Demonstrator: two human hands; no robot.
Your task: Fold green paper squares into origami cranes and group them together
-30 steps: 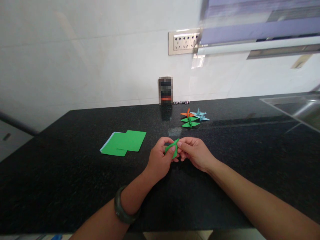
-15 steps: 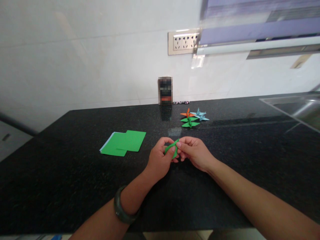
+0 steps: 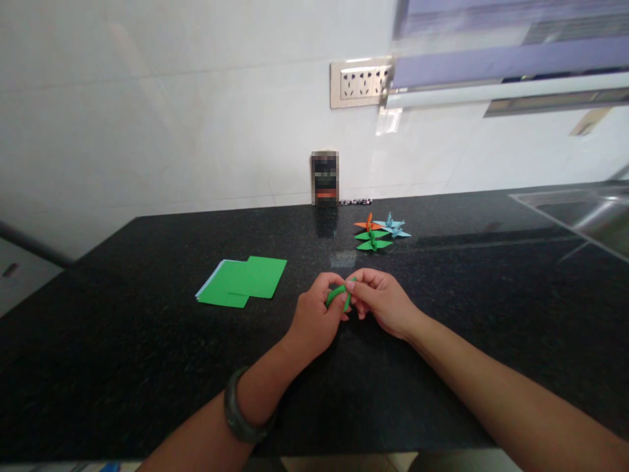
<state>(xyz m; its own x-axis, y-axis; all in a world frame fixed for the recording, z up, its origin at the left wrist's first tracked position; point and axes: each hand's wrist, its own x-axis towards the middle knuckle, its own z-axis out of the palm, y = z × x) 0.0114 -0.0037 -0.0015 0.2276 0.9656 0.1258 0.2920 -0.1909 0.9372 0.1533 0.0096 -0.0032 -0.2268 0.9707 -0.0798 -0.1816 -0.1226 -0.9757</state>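
A folded piece of green paper [image 3: 337, 294] is held between both hands above the dark counter, partly hidden by fingers. My left hand [image 3: 317, 311] is closed on its left side, the thumb lying over the paper. From the right, my right hand [image 3: 382, 298] pinches the upper right end between thumb and index finger. Just beyond the hands sit several folded paper cranes: green [image 3: 374, 243], orange [image 3: 369, 223] and light blue [image 3: 392, 225]. Off to the left lie flat green paper squares [image 3: 265, 276], with light blue sheets under one edge.
The black speckled counter [image 3: 122, 347] runs back to a white wall. Against it stands a blurred dark upright object [image 3: 325, 178] beside a small patterned strip [image 3: 356, 202]. A metal sink [image 3: 599, 216] is at the far right. Wall sockets [image 3: 361, 84] are above.
The green paper has turned in my fingers and shows a narrower face. My left hand has shifted slightly; the cranes and paper squares are where they were.
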